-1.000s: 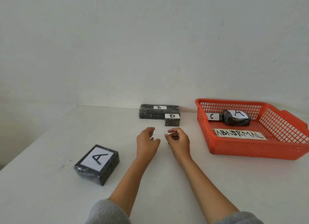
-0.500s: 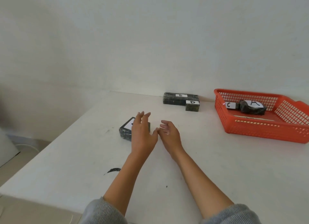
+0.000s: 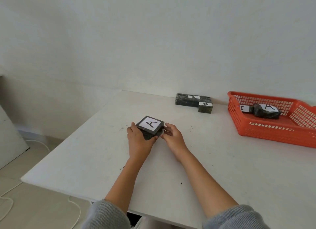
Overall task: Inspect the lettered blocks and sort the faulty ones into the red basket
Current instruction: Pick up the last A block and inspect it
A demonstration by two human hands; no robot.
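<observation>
A dark block labelled A [image 3: 150, 125] is held between both hands just above the white table [image 3: 213, 169]. My left hand [image 3: 139, 140] grips its left and near side, and my right hand [image 3: 171, 134] touches its right side. The red basket [image 3: 273, 134] stands at the right; inside it lie a misshapen dark block labelled A [image 3: 265, 111] and a block labelled C [image 3: 244, 108]. Against the back wall rests a long block labelled B [image 3: 192, 99] with a small block labelled D [image 3: 206, 106] in front of it.
The table's left edge runs diagonally close to my left hand, with floor and white cables [image 3: 10, 204] below. A white wall stands right behind the far blocks. A paper label lies in the basket's bottom.
Both hands reached left to the A block and closed on it, lifting it slightly. The view swung left and farther back, so the basket sits farther right.
</observation>
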